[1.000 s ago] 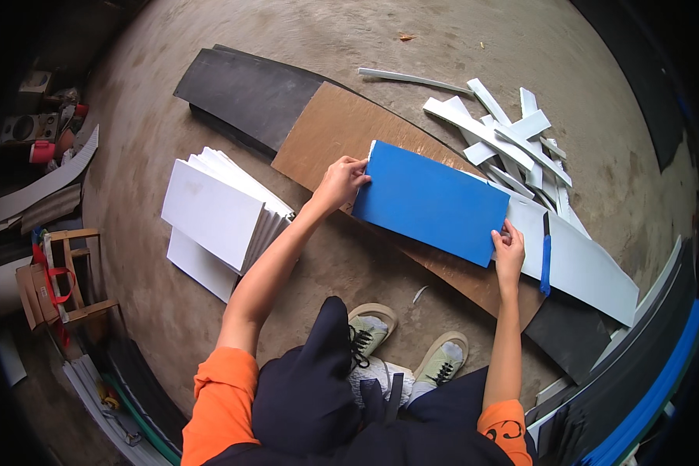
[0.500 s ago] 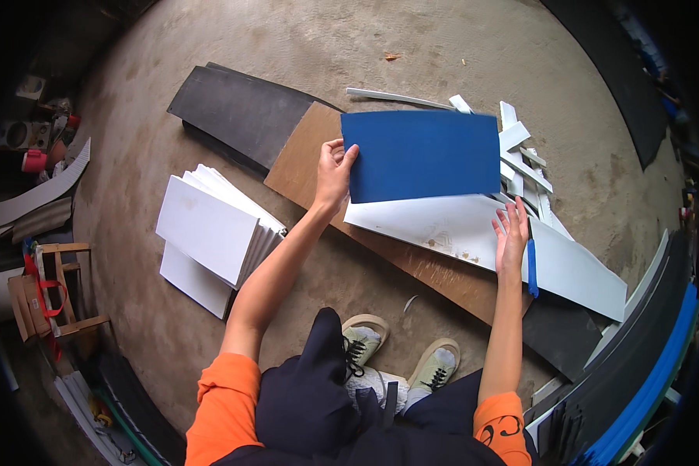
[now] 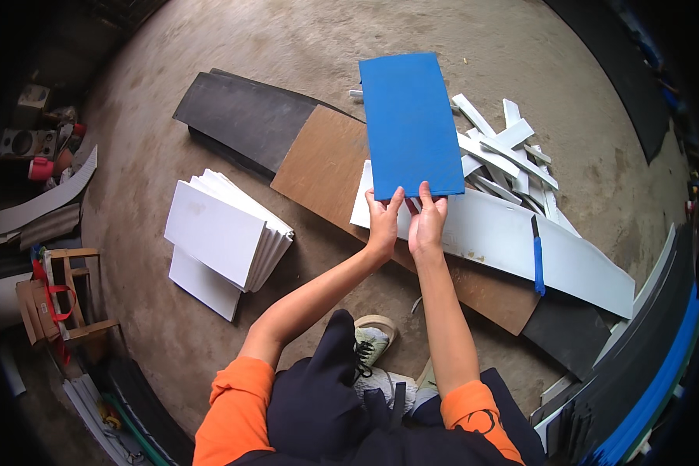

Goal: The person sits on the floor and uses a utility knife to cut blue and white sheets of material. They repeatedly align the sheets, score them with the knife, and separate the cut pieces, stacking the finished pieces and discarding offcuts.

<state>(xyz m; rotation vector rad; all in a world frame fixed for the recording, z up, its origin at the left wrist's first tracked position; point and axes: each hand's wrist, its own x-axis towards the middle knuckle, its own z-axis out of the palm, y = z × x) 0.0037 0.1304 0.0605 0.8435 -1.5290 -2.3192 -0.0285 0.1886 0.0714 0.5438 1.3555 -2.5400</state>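
Observation:
A blue rectangular sheet [image 3: 410,124] is held up lengthwise away from me. My left hand [image 3: 384,221] pinches its near edge, thumb on top, at the left corner. Beside it, my right hand [image 3: 428,220] grips the same edge toward the right corner. Below the sheet lies a long white sheet [image 3: 512,233] across a brown board [image 3: 326,155]. A knife with a blue handle [image 3: 539,268] rests on the white sheet, right of my hands. The fingers under the blue sheet are mostly hidden.
A stack of white rectangular sheets [image 3: 217,233] stands on the floor at left. White offcut strips [image 3: 512,151] are heaped beyond the white sheet. Black sheets [image 3: 248,116] lie under the brown board. At far left are a wooden frame [image 3: 74,295] and a red mug [image 3: 40,168].
The blue sheet has turned from crosswise to lengthwise. My right hand has moved left and taken hold of its near edge; my left hand has shifted to that edge too.

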